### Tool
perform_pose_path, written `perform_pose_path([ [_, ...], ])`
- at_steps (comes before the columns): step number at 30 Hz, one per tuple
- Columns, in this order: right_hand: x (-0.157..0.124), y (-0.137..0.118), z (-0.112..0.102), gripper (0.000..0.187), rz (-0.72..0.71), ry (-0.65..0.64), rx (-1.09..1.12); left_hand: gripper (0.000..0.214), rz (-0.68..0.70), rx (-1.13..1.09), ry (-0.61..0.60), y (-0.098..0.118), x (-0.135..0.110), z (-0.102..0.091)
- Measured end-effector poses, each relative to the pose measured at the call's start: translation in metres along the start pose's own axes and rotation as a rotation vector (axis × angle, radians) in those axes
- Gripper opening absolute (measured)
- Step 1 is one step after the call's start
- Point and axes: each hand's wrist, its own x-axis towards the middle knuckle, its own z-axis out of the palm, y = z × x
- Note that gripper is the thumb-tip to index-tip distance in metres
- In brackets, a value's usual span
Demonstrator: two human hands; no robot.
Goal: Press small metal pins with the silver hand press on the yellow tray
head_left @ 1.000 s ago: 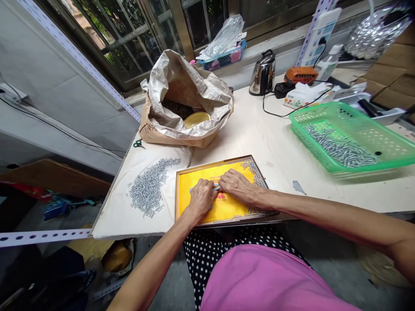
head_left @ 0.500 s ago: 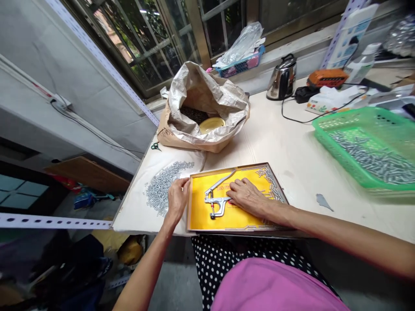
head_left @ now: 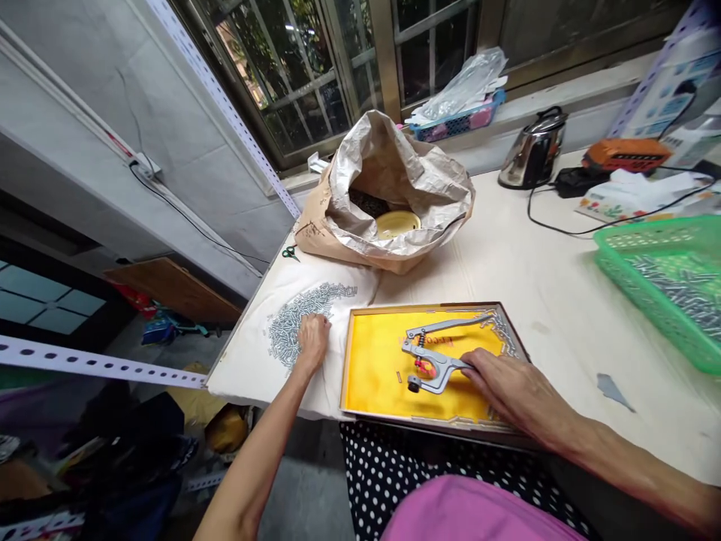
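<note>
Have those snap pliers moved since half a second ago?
Yes: rightward; the snap pliers are now farther from the yellow-lined tray's left wall.

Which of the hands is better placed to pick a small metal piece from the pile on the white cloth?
The left, I'd say. The left hand is already at the pile, while the right hand holds the pliers over the yellow tray.

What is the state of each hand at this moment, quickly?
Left hand: at the pile of small metal pieces; whether it grips any cannot be told.
Right hand: closed on one handle of the pliers.
</note>
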Motion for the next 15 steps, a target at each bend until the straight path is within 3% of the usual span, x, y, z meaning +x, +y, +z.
perform_pose_path([
  [4, -0.006, 0.005, -0.008, 0.021, 0.015, 0.018, -0.054, 0.02, 0.012, 0.018, -0.033, -0.001, 0.01, 0.005],
  [9, 0.007, 0.0, -0.003, 0.023, -0.02, -0.032, -0.06, 0.024, 0.069, 0.002, -0.069, 0.0, 0.012, 0.006],
  [15, 0.039, -0.027, 0.019, 0.019, -0.063, -0.284, 0.009, 0.026, 0.121, -0.037, -0.091, 0.003, 0.008, 0.002],
])
